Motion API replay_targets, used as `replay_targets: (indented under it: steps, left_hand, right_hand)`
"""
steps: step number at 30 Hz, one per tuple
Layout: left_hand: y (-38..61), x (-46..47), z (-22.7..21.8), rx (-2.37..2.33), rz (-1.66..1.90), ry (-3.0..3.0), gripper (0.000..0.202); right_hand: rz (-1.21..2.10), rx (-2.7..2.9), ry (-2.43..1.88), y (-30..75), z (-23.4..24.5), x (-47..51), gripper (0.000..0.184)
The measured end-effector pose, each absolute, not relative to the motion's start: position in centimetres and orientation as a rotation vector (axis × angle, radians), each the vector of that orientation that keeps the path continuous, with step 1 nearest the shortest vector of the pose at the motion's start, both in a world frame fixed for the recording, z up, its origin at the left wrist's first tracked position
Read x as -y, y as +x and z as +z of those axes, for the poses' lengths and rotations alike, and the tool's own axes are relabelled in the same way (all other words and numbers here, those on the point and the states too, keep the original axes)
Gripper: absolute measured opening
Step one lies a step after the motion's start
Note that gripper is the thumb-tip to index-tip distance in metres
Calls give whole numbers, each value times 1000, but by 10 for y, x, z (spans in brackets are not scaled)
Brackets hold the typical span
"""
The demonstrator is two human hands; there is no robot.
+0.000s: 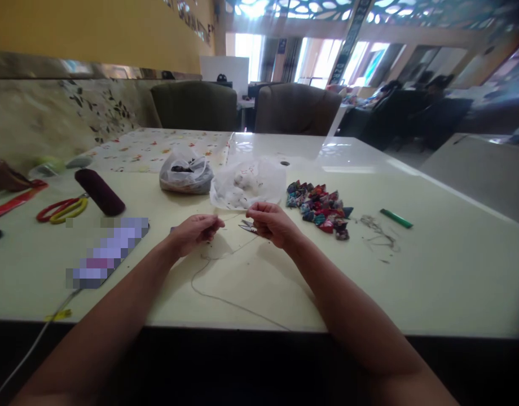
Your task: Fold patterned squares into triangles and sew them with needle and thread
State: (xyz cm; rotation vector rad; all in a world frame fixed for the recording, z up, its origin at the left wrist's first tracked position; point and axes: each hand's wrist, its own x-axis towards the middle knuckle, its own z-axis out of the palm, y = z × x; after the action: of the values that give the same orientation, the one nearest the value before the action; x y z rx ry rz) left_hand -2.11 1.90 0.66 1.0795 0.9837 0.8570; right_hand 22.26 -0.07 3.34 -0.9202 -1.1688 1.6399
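My left hand (199,232) is closed in a pinch above the table. Across a small gap, my right hand (271,221) also pinches with thumb and forefinger. A thin thread (235,216) stretches between the two sets of fingertips. Below the right hand, a pale thread (219,297) loops over the tabletop and runs to the front edge; whether it is the same piece I cannot tell. Small thread snips (246,226) lie by the right hand, partly covered by it. Beyond the hands sits a white plastic bag (251,183) with white stuffing-like material.
Patterned fabric pieces (321,206) cluster to the right, near thread scraps (380,234) and a green cutter-like tool (396,218). A tied bag (186,175) stands behind. Leftward lie a phone (111,254) on a cable, red-and-yellow scissors (65,210) and a dark case (99,192).
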Motion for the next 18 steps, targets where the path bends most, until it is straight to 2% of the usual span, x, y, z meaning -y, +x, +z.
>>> replay_targets:
  steps: [4,15,18]
  left_hand:
    - [-19,-15,8,-961,862,1084,31]
    - [-16,-16,10,-1058,927,1189,12]
    - [-13,-14,12,-1094,920,1215,12]
  right_hand:
    - [1605,1158,-941,225,31,0,28]
    - [1528,1281,-1066,226,22,-2,26]
    - [1305,1446,-1207,225,15,-4,20]
